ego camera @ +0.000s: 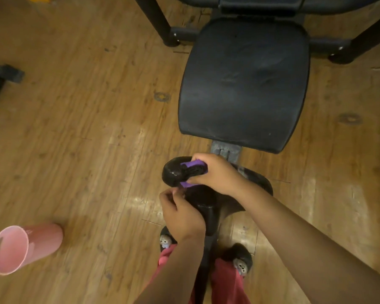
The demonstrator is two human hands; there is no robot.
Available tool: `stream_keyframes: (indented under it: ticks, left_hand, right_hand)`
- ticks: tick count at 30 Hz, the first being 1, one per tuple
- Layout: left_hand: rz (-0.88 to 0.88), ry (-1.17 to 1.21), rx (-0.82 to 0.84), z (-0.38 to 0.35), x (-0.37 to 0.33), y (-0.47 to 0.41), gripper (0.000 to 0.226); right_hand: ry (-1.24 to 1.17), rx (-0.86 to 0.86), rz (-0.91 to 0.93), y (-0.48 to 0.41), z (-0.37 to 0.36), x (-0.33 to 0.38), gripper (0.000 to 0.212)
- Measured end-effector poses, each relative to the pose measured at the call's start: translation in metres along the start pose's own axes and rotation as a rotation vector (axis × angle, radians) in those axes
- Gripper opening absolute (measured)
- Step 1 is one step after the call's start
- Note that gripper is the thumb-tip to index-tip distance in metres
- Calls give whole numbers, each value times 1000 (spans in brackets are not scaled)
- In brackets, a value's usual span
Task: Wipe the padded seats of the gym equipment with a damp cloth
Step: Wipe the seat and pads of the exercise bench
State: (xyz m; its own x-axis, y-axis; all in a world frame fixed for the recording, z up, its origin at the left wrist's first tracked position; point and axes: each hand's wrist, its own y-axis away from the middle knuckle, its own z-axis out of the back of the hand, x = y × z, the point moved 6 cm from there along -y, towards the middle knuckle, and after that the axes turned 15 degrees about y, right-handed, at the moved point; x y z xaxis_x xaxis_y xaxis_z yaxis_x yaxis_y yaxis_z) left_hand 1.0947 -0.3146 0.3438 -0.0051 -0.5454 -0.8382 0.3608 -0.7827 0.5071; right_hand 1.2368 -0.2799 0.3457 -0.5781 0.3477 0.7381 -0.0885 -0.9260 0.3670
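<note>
Gripping the purple cloth [192, 164] with the right hand [215, 174], fingers curled over it on the black roller pad [172, 173], just toward 6 o'clock of centre. Seemingly pinching a hanging corner of the cloth with the left hand [180, 212], directly below. Large padded seat [244, 84] up at 1 o'clock, pink bucket [20, 249] at 8. Likely risks: bunched cloth sliding round the curved pad without cleaning it, or slipping free should the pinch loosen.

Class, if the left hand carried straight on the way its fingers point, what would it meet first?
The purple cloth, just beyond the left hand; the right hand grips it around the black roller pad. It may already touch; depth is unclear.
</note>
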Motion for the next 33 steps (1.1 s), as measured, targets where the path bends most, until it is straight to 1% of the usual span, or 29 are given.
stream_keyframes:
  ticks: [4, 8, 12, 15, 19, 22, 24, 26, 30, 33]
  left_hand:
    - [34, -72, 2, 1, 1, -1, 13]
    - [20, -73, -14, 1, -1, 1, 9]
    - [-20, -77, -14, 2, -4, 2, 8]
    - [-41, -94, -12, 3, -4, 1, 7]
    - [-61, -80, -2, 3, -3, 0, 10]
    - [-60, -28, 1, 3, -1, 0, 15]
    - [-54, -4, -15, 4, 0, 1, 20]
    - [-25, 28, -48, 4, 1, 1, 17]
    - [29, 39, -99, 7, 3, 2, 19]
    - [54, 92, -104, 6, 4, 2, 19]
  right_hand:
    - [33, -10, -17, 8, 9, -10, 24]
    - [28, 105, 7, 16, 18, -5, 22]
    - [214, 207, 53, -14, 15, 5, 23]
    - [331, 242, 81, -39, 3, 9, 25]
    - [313, 280, 68, -43, 6, 5, 24]
    - [258, 393, 129, -26, 10, 19, 22]
    - [286, 450, 182, -21, 9, 28, 24]
    - [358, 455, 208, -25, 5, 34, 28]
    - [513, 425, 208, -39, -11, 40, 27]
    - [558, 453, 206, -45, -15, 41, 29]
